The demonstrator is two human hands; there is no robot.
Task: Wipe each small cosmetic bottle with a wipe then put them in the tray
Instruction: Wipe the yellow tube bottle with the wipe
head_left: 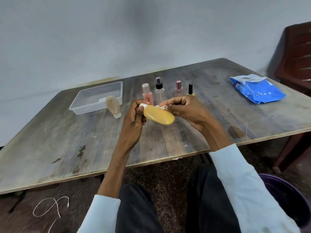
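Wiping the yellow bottle (159, 117)
Left hand (134, 115) grips its cap end; right hand (183, 108) pinches the wipe (161, 107); best to rotate it, covering every side

— Where does the single head view look from?
— From above the seated person, forward and down across the desk (67, 140) toward the wall (117, 31).
— How near?
— Close; the hands (134, 118) sit mid-frame, lap below.
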